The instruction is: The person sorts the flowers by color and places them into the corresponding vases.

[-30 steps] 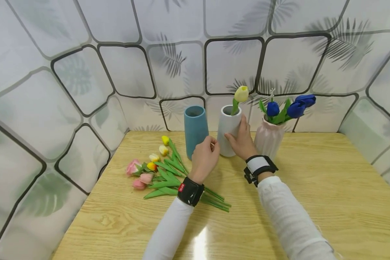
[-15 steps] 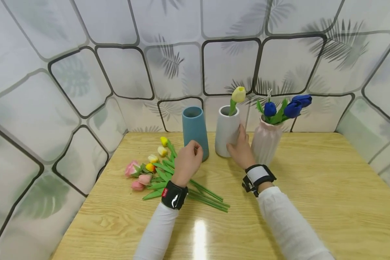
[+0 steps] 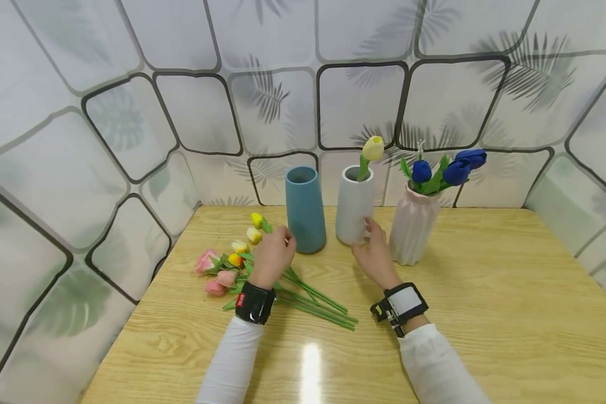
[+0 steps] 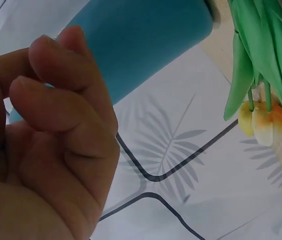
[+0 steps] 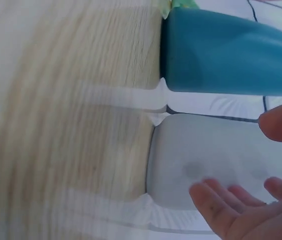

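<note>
My left hand [image 3: 274,255], fingers loosely curled around nothing, hovers over the artificial tulips' green leaves, left of the blue vase [image 3: 305,210]. In the left wrist view the curled fingers [image 4: 66,107] overlap that blue vase. The white vase [image 3: 354,210] stands upright with a single pale yellow tulip [image 3: 373,148] in its mouth. Beside its lower right side is my right hand [image 3: 375,255], thumb and fingers spread apart. The right wrist view has the right fingertips [image 5: 200,192] close to the white vase's wall, with no grip around it.
A pink ribbed vase [image 3: 414,224] holding blue tulips [image 3: 457,171] stands right of the white one. Yellow, orange and pink flowers [image 3: 227,278] lie on the left of the wooden table [image 3: 510,292], stems pointing to the front right. A patterned curtain [image 3: 272,112] backs the table.
My left hand has moved left, away from the white vase and over the lying flowers. My right hand has loosened from the white vase and come down toward its base.
</note>
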`<state>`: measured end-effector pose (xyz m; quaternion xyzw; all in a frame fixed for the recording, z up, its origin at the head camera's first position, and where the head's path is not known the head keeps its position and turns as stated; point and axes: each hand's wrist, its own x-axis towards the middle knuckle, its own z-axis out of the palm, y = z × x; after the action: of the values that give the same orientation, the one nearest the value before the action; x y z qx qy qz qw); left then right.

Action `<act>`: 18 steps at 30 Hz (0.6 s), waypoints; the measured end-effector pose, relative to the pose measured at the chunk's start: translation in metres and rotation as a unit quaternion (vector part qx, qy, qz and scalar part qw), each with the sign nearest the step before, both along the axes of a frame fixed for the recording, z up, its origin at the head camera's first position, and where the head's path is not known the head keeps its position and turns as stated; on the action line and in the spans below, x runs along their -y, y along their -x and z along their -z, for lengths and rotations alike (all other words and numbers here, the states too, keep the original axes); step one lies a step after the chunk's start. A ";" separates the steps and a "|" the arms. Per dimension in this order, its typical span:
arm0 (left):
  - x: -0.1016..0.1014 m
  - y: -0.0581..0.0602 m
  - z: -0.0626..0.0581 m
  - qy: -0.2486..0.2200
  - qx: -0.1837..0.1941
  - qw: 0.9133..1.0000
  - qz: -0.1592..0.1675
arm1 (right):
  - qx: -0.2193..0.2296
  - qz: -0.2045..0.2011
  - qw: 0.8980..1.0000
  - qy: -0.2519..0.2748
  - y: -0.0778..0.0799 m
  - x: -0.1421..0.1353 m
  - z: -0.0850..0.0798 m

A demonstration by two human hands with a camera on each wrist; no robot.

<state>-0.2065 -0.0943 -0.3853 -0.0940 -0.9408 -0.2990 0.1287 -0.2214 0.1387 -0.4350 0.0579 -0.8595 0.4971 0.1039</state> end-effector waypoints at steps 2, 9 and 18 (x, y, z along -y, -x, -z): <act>0.000 0.001 0.002 0.014 0.005 1.000 -0.003 | -0.006 -0.016 1.000 -0.006 -0.004 0.000 0.000; 0.000 0.004 0.013 0.126 0.081 0.989 -0.020 | -0.030 -0.049 0.998 -0.025 -0.015 0.005 -0.004; -0.010 0.003 0.030 0.200 0.163 0.966 -0.026 | -0.054 -0.064 0.995 -0.061 -0.022 0.009 -0.005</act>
<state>-0.2096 -0.0841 -0.4152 -0.0432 -0.9919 -0.1125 -0.0400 -0.1995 0.1299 -0.4299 0.1457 -0.8761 0.4452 0.1139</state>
